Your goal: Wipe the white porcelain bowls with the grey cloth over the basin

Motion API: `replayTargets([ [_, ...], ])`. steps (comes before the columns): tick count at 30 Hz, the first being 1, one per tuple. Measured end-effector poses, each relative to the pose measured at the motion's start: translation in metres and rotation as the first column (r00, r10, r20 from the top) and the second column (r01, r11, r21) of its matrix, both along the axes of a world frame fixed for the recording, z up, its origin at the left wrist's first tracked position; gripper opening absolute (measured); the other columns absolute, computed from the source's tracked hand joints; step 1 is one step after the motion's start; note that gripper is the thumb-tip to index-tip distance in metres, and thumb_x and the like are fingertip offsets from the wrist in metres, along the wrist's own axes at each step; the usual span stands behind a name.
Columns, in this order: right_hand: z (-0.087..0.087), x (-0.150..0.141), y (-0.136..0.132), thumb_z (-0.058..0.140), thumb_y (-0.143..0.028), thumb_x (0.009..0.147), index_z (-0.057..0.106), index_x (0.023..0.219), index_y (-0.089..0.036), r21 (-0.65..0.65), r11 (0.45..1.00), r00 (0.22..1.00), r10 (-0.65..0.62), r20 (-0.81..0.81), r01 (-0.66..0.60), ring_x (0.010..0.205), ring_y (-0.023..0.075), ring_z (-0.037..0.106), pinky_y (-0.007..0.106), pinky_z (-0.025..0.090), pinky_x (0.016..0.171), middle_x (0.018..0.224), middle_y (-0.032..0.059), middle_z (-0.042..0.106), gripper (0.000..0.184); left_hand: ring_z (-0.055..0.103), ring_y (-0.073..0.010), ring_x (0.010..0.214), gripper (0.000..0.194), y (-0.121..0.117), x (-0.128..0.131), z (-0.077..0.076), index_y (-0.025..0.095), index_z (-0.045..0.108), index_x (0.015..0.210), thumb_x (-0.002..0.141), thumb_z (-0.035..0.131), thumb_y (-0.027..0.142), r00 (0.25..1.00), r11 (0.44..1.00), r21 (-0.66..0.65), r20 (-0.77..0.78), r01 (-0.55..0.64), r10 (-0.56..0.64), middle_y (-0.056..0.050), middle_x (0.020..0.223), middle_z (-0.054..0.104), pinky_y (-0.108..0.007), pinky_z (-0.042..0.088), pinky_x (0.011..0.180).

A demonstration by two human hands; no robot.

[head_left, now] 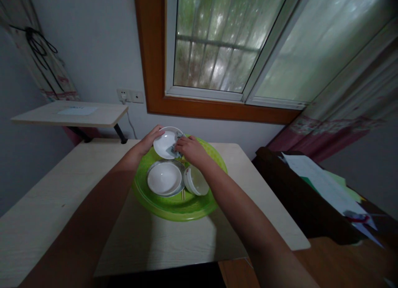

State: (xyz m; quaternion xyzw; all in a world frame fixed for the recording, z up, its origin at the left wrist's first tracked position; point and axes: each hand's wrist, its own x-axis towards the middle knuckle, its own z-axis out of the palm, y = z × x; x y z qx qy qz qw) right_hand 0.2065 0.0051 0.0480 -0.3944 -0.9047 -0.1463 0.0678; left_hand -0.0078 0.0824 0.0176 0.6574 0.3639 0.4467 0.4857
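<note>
My left hand (150, 139) grips the left rim of a small white plate (164, 144), holding it tilted above a green basin (174, 207). My right hand (188, 149) is closed on a grey-blue cloth (174, 150) pressed against the plate's right side. Inside the basin lies a white dish on a grey plate (164, 178), and a white bowl (196, 181) with red marks leans on its side next to it. Thin chopsticks (183, 193) poke out between the two.
The basin stands on a pale wooden table (46, 205). A raised shelf (71, 114) with a paper is at the left. A dark cabinet (298, 197) with papers stands at the right. A window and curtain are behind.
</note>
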Motion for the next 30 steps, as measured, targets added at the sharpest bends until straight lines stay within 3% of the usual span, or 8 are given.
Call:
replayTargets([
  [4,-0.002,0.000,0.002,0.057,-0.019,0.102,0.072,0.110,-0.017,-0.002,1.000,0.999,-0.029,-0.030,0.029,0.122,0.0263,0.055,0.038,0.035,0.096,0.119,0.0139,0.069,0.018,0.062,-0.0250,0.090,0.044,0.005,0.000,-0.001,0.020,0.059,0.111,0.081,0.053,0.053,0.997,0.999,0.003,-0.052,-0.049,0.049,-0.011,0.101,0.066,-0.038,0.052,0.076],
  [11,-0.009,-0.009,0.000,0.060,-0.015,0.096,0.073,0.112,-0.018,-0.058,0.998,0.998,-0.042,-0.040,0.039,0.114,0.0264,0.059,0.036,0.044,0.092,0.115,0.0118,0.072,0.021,0.059,-0.0214,0.090,0.044,0.021,-0.007,-0.018,0.018,0.059,0.106,0.080,0.052,0.053,0.992,0.984,0.143,-0.046,-0.110,0.117,-0.006,0.100,0.064,-0.034,0.049,0.080],
  [17,-0.018,-0.021,-0.002,0.067,-0.028,0.093,0.065,0.133,-0.015,-0.244,0.962,0.973,0.066,-0.221,-0.120,0.117,0.0249,0.064,0.035,0.046,0.101,0.128,0.0131,0.070,0.043,0.059,-0.0217,0.099,0.039,0.016,-0.008,-0.014,0.021,0.059,0.108,0.084,0.046,0.049,0.953,0.949,0.265,-0.200,-0.173,0.230,-0.004,0.105,0.065,-0.033,0.048,0.089],
  [20,-0.022,-0.024,0.000,0.063,-0.041,0.098,0.056,0.143,-0.014,-0.315,0.916,0.925,0.127,-0.358,-0.247,0.129,0.0241,0.060,0.036,0.044,0.108,0.142,0.0145,0.063,0.053,0.059,-0.0224,0.104,0.038,0.011,-0.007,-0.009,0.022,0.060,0.110,0.087,0.044,0.047,0.934,0.935,0.311,-0.254,-0.167,0.251,-0.004,0.109,0.067,-0.035,0.047,0.094],
  [23,-0.024,-0.023,0.003,0.050,-0.050,0.104,0.057,0.143,-0.017,-0.364,0.883,0.897,0.129,-0.422,-0.298,0.133,0.0218,0.058,0.034,0.042,0.111,0.146,0.0121,0.061,0.052,0.060,-0.0230,0.105,0.036,0.009,-0.006,-0.007,0.022,0.061,0.110,0.088,0.044,0.045,0.921,0.931,0.324,-0.286,-0.167,0.264,-0.005,0.110,0.068,-0.035,0.047,0.094],
  [26,-0.022,-0.021,0.006,0.033,-0.048,0.109,0.066,0.132,-0.018,-0.397,0.891,0.923,0.057,-0.381,-0.219,0.125,0.0201,0.063,0.032,0.044,0.108,0.137,0.0108,0.068,0.051,0.060,-0.0228,0.101,0.035,0.007,-0.005,-0.005,0.023,0.060,0.110,0.088,0.044,0.045,0.911,0.931,0.319,-0.304,-0.179,0.279,-0.004,0.108,0.068,-0.035,0.047,0.091],
  [30,-0.019,-0.017,0.005,0.033,-0.039,0.110,0.074,0.117,-0.016,-0.284,0.957,0.979,-0.115,-0.166,0.064,0.115,0.0241,0.068,0.036,0.047,0.099,0.126,0.0140,0.072,0.048,0.060,-0.0221,0.097,0.035,0.007,-0.005,-0.004,0.022,0.059,0.110,0.088,0.043,0.045,0.898,0.937,0.303,-0.342,-0.175,0.278,-0.004,0.104,0.067,-0.033,0.046,0.086],
])
